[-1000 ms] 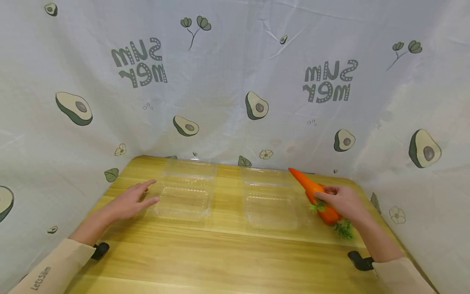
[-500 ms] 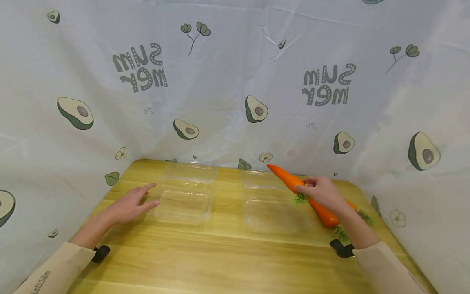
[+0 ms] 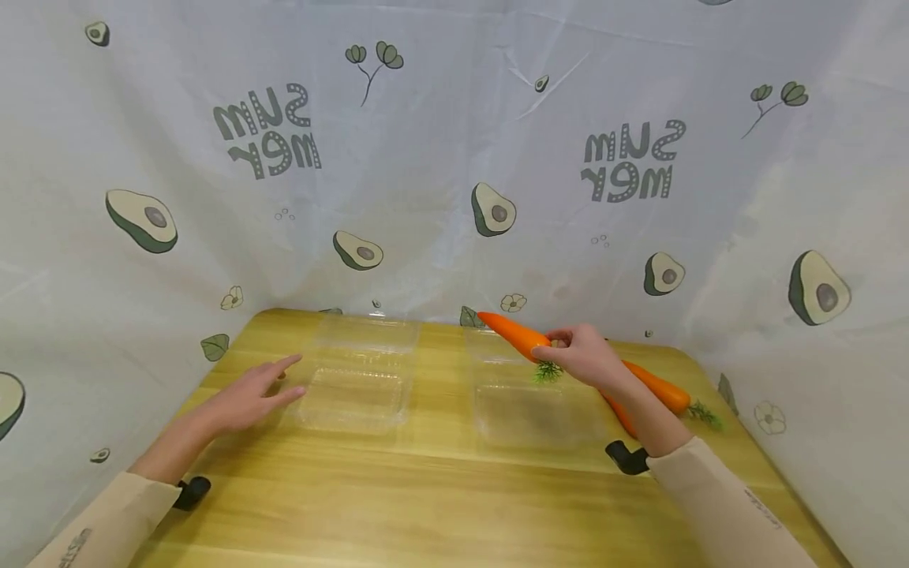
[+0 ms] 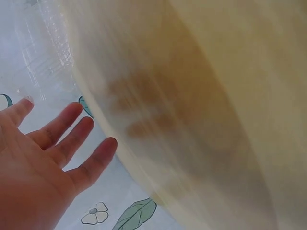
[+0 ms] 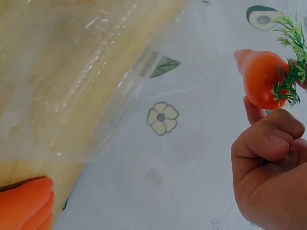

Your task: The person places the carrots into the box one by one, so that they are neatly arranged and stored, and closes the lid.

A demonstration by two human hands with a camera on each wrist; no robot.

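My right hand [image 3: 585, 357] pinches a toy carrot [image 3: 513, 334] near its leafy end, holding it above the right-hand clear plastic box [image 3: 525, 418]. In the right wrist view the carrot [image 5: 265, 79] shows its round top and green fronds. Under and beyond my right forearm lie other carrots [image 3: 660, 386], partly hidden by the arm. My left hand [image 3: 245, 398] hovers with spread fingers at the left side of another clear plastic box [image 3: 355, 394], holding nothing. In the left wrist view the fingers of that hand [image 4: 53, 153] are apart and extended.
Both clear boxes stand with their lids folded back on a wooden table [image 3: 398, 505]. Behind and at the sides hangs a pale cloth [image 3: 426, 158] printed with avocados and lettering, close to the table's back edge.
My right hand has lifted the carrot off the pile and carried it leftward over the right-hand box. The left hand has stayed nearly still.
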